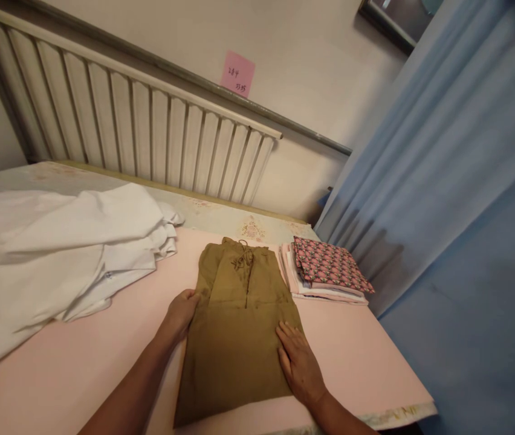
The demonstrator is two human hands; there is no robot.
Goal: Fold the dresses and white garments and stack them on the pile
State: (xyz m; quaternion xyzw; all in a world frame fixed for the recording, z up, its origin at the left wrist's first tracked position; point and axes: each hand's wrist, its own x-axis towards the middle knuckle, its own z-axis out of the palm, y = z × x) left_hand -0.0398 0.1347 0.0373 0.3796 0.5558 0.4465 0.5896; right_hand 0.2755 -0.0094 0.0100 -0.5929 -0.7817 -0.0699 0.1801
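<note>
An olive-brown garment (pixel 242 350) with a thin tie cord near its far end lies folded flat on the pink sheet. I cannot tell which kind of garment it is. At its left edge, my left hand (pixel 181 313) pinches the fabric, with some fingers hidden. My right hand (pixel 300 362) rests flat on the garment's right side, fingers stretched out over the cloth.
White cloth (pixel 67 248) lies crumpled on the left. To the right sits a stack of folded cloths topped by a red patterned one (pixel 330 264). A blue curtain (pixel 457 163) hangs along the right; a radiator (pixel 139 115) runs behind the pink sheet (pixel 116 338).
</note>
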